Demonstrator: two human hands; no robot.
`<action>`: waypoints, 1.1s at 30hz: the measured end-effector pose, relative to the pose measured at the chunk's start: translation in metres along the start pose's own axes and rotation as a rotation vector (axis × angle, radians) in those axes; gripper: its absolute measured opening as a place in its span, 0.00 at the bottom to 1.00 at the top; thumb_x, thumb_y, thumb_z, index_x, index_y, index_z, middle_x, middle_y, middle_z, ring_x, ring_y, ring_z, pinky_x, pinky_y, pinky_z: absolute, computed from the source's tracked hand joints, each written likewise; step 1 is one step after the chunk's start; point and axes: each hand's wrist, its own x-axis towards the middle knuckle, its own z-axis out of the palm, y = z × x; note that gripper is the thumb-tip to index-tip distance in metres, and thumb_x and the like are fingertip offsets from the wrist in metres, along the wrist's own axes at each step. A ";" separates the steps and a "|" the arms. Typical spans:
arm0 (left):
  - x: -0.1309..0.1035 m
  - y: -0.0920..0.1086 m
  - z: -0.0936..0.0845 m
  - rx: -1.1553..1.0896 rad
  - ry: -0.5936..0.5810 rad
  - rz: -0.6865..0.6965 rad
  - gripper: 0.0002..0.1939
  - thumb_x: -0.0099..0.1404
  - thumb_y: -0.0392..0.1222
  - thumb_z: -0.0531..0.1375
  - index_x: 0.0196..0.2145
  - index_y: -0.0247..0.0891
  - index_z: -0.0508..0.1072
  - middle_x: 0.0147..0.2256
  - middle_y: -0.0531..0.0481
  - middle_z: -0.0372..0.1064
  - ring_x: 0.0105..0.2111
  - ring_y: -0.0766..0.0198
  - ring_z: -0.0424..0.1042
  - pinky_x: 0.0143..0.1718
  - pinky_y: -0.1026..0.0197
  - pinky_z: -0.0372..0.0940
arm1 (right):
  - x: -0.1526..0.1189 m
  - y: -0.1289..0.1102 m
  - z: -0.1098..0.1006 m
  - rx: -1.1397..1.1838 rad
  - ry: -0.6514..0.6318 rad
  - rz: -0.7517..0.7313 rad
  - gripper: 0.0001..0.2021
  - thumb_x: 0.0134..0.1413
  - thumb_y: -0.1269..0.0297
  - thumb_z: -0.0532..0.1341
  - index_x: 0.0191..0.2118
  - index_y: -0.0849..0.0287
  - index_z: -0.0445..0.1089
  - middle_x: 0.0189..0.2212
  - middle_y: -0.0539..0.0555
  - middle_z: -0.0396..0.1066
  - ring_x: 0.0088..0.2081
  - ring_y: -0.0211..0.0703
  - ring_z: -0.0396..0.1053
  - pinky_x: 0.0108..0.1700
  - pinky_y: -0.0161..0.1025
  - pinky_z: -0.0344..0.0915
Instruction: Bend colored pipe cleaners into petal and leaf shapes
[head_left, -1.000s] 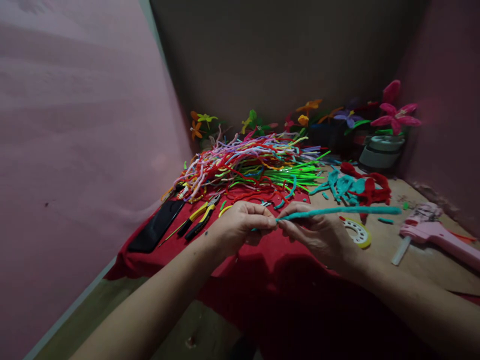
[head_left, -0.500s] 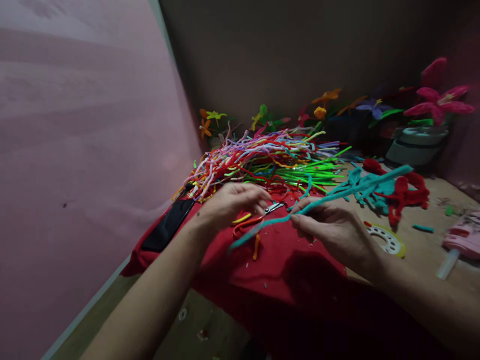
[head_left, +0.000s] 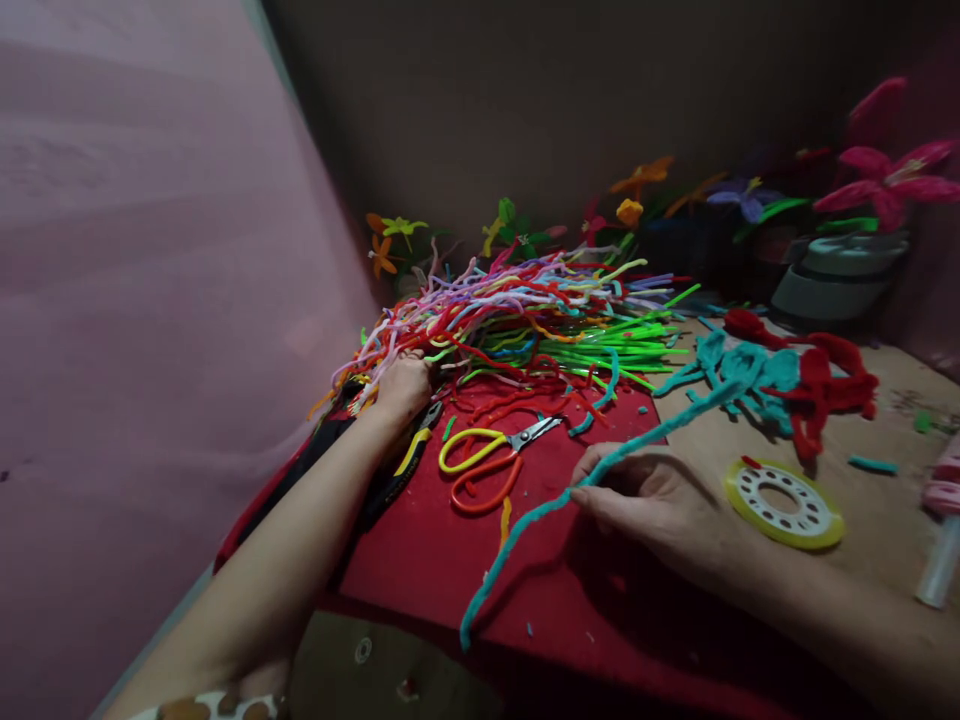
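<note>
A long teal fuzzy stem (head_left: 525, 522) is pinched between the thumb and fingers of my right hand (head_left: 645, 500), over the red cloth (head_left: 555, 600). One end of it droops toward the front and the other reaches up to the right. My left hand (head_left: 405, 388) is at the left edge of the pile of coloured stems (head_left: 480, 310), its fingers curled and partly hidden, so what they hold cannot be made out. Scissors with yellow and red handles (head_left: 517, 440) lie between my hands. Black and yellow pliers (head_left: 412, 455) rest beside my left wrist.
Teal looped pieces (head_left: 750, 370) and red looped pieces (head_left: 825, 390) lie at the right, near a yellow tape roll (head_left: 784, 503). Fuzzy flowers stand along the back, a pink one (head_left: 889, 180) above a grey pot (head_left: 840, 280). A pink wall (head_left: 150, 300) bounds the left.
My left hand has moved left and away to the pile's edge, uncovering the scissors and pliers. The teal stem's near end hangs lower, while my right hand still holds it.
</note>
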 end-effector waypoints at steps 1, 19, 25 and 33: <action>0.000 -0.001 -0.003 0.018 -0.019 0.000 0.10 0.59 0.39 0.57 0.39 0.35 0.71 0.39 0.44 0.69 0.40 0.57 0.68 0.43 0.54 0.62 | 0.000 0.002 0.000 -0.005 -0.002 0.002 0.05 0.48 0.66 0.56 0.26 0.61 0.66 0.17 0.45 0.57 0.21 0.32 0.56 0.25 0.31 0.53; -0.026 0.015 -0.056 -0.535 -0.260 -0.068 0.11 0.49 0.46 0.58 0.26 0.34 0.72 0.19 0.52 0.66 0.17 0.71 0.60 0.19 0.67 0.54 | 0.000 0.007 0.002 0.084 -0.050 0.086 0.08 0.49 0.62 0.57 0.27 0.61 0.67 0.17 0.47 0.59 0.20 0.33 0.57 0.23 0.31 0.54; -0.038 0.015 -0.060 -0.696 -0.290 -0.143 0.10 0.48 0.44 0.61 0.24 0.34 0.73 0.16 0.54 0.63 0.15 0.73 0.56 0.17 0.68 0.50 | 0.001 0.004 0.004 0.151 -0.038 0.104 0.08 0.46 0.63 0.59 0.23 0.61 0.64 0.16 0.46 0.58 0.20 0.32 0.55 0.22 0.30 0.54; -0.010 0.007 -0.036 -0.395 -0.128 -0.008 0.12 0.47 0.36 0.57 0.30 0.36 0.77 0.31 0.50 0.74 0.33 0.61 0.70 0.37 0.64 0.63 | 0.000 0.002 0.003 0.051 -0.059 0.093 0.08 0.48 0.62 0.58 0.26 0.61 0.67 0.16 0.46 0.59 0.20 0.33 0.58 0.23 0.31 0.56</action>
